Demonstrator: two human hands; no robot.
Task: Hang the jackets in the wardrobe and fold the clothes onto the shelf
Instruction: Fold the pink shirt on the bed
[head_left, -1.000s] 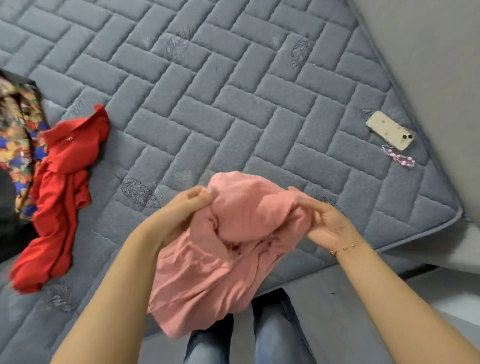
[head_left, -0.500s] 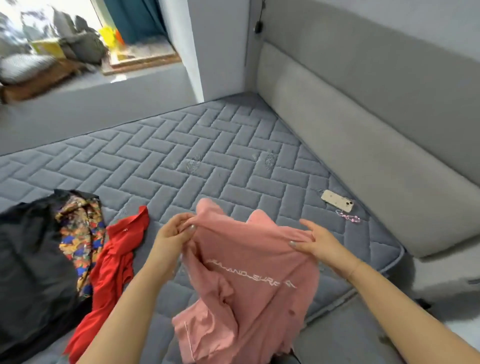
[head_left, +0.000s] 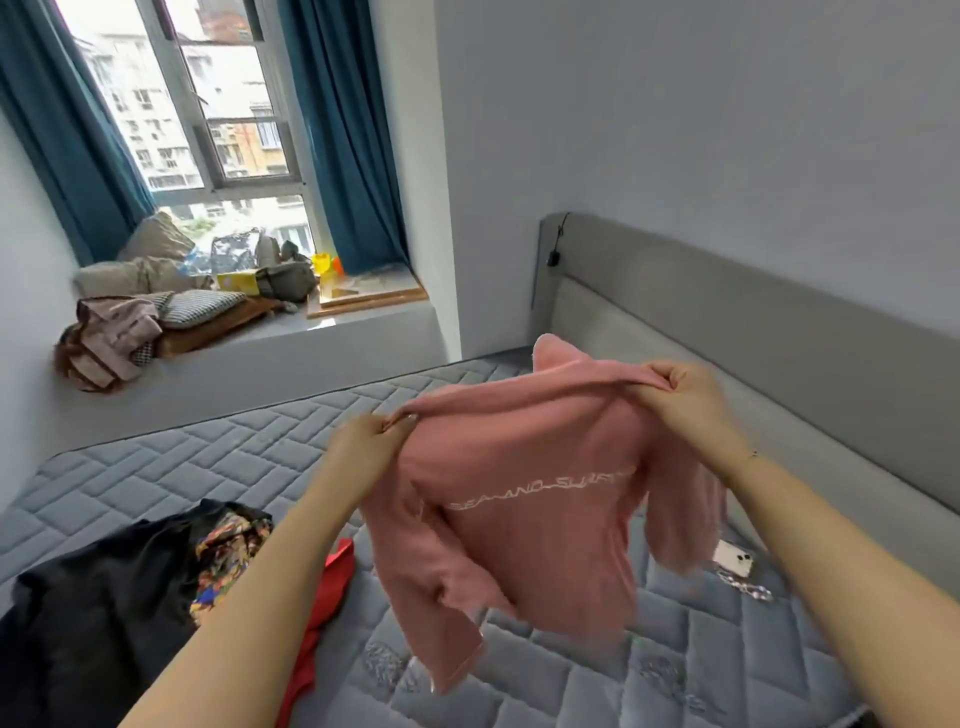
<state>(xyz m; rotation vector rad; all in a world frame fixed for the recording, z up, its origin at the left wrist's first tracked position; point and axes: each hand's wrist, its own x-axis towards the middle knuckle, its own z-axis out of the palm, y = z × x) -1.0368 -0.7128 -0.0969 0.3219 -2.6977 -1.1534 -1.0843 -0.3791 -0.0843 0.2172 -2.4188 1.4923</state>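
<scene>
Raised pink top (head_left: 524, 519), both hands pinching shoulders, above grey quilted mattress (head_left: 156, 467)

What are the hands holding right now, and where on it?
Both hold the pink top, raised above the mattress: left hand pinches one shoulder, right hand grips the other.

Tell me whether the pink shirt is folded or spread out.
Spread out, not folded: the pink printed cotton shirt hangs in the air, the left hand and right hand pinching its shoulders.
</scene>
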